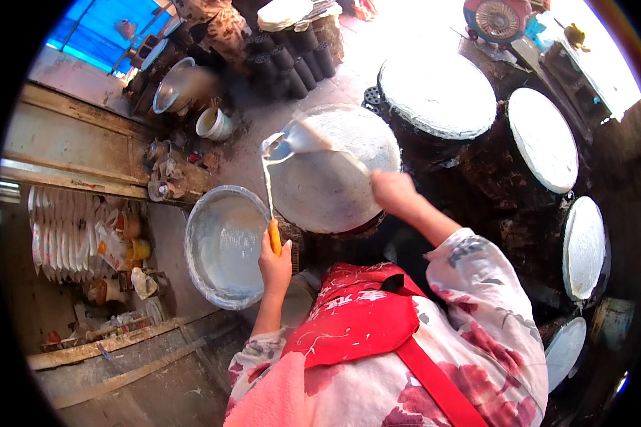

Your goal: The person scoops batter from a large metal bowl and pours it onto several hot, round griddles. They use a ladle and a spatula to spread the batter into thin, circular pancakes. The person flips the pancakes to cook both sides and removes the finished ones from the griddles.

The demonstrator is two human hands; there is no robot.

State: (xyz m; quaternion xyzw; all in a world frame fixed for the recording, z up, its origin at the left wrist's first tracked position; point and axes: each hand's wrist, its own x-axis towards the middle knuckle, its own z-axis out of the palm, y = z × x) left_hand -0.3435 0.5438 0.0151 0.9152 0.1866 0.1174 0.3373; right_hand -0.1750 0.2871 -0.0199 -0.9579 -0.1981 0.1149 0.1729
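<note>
My left hand [276, 269] grips the orange handle of a metal ladle [270, 181], which is coated with white batter. The ladle's bowl is over the left edge of a round griddle [320, 200]. My right hand [392, 193] is closed on a tool [334, 147], probably a spreader, blurred by motion and reaching across the griddle towards the ladle. White batter [360, 125] covers the far side of the griddle; the nearer part looks greyer and smoother. Left of the griddle, beside my left hand, stands a wide basin [192, 251] with pale liquid batter in it.
More round griddles with white tops, such as one at the back [435, 93] and one at the right [543, 140], curve around my right side. Coal briquettes [294, 66] are stacked behind. A bucket [213, 124] and a wooden cabinet [80, 144] are at the left; a fan [497, 20] stands far right.
</note>
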